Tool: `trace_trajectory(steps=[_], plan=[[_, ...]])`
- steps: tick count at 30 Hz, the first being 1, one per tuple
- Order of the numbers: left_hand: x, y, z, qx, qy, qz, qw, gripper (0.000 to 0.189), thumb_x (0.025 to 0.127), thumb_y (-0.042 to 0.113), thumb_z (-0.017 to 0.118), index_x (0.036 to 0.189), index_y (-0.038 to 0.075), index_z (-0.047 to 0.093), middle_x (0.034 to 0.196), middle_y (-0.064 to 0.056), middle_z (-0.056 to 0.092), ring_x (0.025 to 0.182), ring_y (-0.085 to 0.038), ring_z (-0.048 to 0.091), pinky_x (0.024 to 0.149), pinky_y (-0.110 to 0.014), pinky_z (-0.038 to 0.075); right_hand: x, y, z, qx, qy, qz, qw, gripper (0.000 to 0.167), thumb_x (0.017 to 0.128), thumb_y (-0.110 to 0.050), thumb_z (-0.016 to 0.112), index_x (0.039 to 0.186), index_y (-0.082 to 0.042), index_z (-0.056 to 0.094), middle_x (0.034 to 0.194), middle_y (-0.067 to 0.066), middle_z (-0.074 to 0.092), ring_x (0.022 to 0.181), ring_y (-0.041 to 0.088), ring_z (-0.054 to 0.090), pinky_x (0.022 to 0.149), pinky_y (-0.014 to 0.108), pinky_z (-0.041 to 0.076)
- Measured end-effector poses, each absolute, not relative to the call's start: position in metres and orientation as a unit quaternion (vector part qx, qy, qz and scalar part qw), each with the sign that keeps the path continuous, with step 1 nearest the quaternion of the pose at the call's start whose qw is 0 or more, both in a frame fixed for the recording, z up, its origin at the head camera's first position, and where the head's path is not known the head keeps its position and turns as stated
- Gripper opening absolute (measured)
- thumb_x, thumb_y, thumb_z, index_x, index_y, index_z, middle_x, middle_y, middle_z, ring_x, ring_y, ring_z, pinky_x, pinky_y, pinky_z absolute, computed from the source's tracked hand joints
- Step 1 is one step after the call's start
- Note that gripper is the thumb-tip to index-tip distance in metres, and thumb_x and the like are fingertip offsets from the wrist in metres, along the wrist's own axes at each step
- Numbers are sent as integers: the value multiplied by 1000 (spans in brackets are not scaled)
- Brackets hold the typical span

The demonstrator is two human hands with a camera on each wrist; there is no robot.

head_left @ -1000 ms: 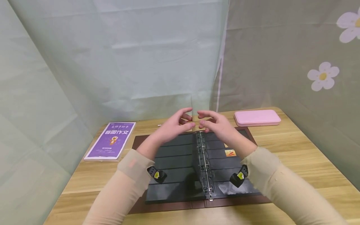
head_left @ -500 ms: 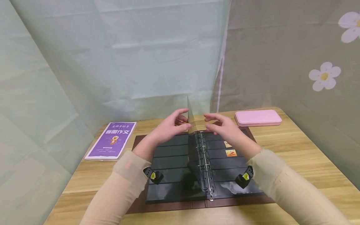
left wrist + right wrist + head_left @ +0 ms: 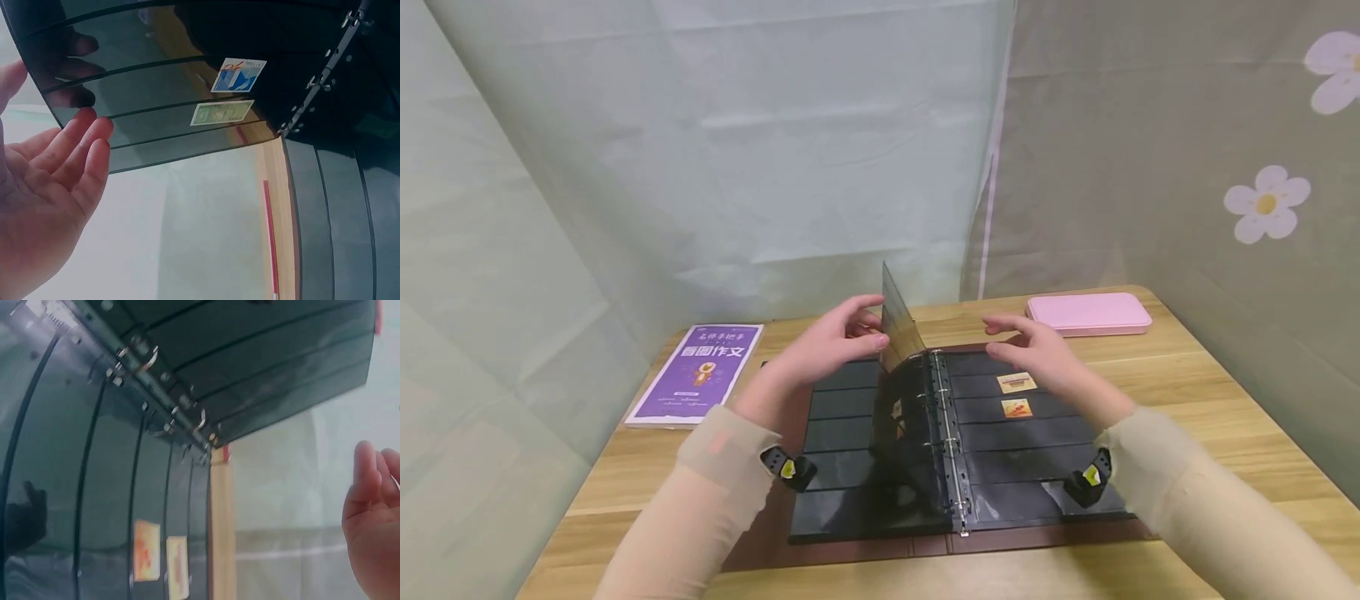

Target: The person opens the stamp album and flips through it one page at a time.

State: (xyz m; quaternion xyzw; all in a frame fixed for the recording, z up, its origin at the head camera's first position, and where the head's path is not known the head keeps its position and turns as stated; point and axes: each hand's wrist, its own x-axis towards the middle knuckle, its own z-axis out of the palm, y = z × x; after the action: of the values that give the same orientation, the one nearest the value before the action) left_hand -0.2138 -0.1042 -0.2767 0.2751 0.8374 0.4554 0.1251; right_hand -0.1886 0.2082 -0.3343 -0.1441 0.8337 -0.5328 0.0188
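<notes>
A ring-binder stamp album (image 3: 951, 442) lies spread on the table, with a brown cover and black pocket pages. One page (image 3: 898, 333) stands raised from the rings, leaning left. My left hand (image 3: 842, 337) is on its left side, fingertips touching the page near its outer edge. In the left wrist view that page bears a blue-and-white stamp (image 3: 239, 75) and a green stamp (image 3: 222, 112). My right hand (image 3: 1037, 354) hovers above the right page, fingers loosely bent and holding nothing. Below it are a cream stamp (image 3: 1017, 382) and an orange-red stamp (image 3: 1017, 408).
A purple booklet (image 3: 700, 375) lies left of the album. A pink case (image 3: 1088, 314) lies at the back right. In the left wrist view a thin red stick (image 3: 270, 237) lies on the wooden table behind the album. Cloth curtains (image 3: 820, 167) hang behind the table.
The raised page has swung left from nearly upright. My left hand has moved left with it. My right hand has drawn away to the right, uncovering the stamps on the right page.
</notes>
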Motion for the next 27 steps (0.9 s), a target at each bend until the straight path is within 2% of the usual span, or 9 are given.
trace_trajectory(steps=[6, 8, 12, 15, 21, 27], plan=[[-213, -115, -277, 274, 836, 459, 123, 62, 91, 21, 61, 144, 8, 31, 124, -16, 52, 113, -28, 51, 91, -44, 43, -186, 229, -344, -147, 842, -519, 5, 50, 91, -17, 61, 134, 3, 46, 127, 22, 52, 110, 36, 55, 86, 43, 46], [-212, -118, -278, 272, 837, 459, 122, 62, 91, 19, 61, 144, 7, 32, 124, -17, 53, 113, -28, 51, 91, -44, 43, -184, 235, -346, -150, 847, -510, 4, 51, 91, -16, 61, 134, 5, 44, 129, 23, 51, 112, 36, 54, 85, 40, 46], [-212, -127, -278, 265, 843, 451, 124, 61, 91, 19, 61, 143, 6, 33, 125, -18, 52, 114, -29, 51, 92, -44, 42, -180, 245, -351, -135, 857, -498, 4, 52, 92, -17, 61, 135, 5, 43, 130, 23, 50, 105, 33, 55, 78, 30, 47], [-211, -133, -279, 260, 848, 444, 127, 61, 90, 20, 62, 143, 7, 34, 127, -17, 51, 116, -29, 50, 94, -46, 41, -177, 253, -355, -117, 862, -493, 8, 52, 92, -18, 61, 136, 3, 43, 130, 22, 50, 102, 29, 55, 76, 28, 47], [-209, -146, -283, 245, 859, 432, 125, 60, 90, 21, 62, 142, 8, 35, 129, -17, 50, 116, -29, 50, 95, -47, 40, -172, 265, -364, -102, 872, -479, 13, 54, 92, -21, 61, 136, 3, 42, 128, 23, 50, 104, 29, 52, 78, 32, 46], [-206, -155, -285, 236, 871, 416, 113, 59, 90, 21, 63, 141, 8, 38, 127, -17, 54, 118, -29, 50, 97, -47, 38, -171, 271, -373, -100, 879, -465, 11, 55, 91, -25, 62, 135, 3, 44, 130, 25, 48, 111, 39, 48, 84, 42, 44]])
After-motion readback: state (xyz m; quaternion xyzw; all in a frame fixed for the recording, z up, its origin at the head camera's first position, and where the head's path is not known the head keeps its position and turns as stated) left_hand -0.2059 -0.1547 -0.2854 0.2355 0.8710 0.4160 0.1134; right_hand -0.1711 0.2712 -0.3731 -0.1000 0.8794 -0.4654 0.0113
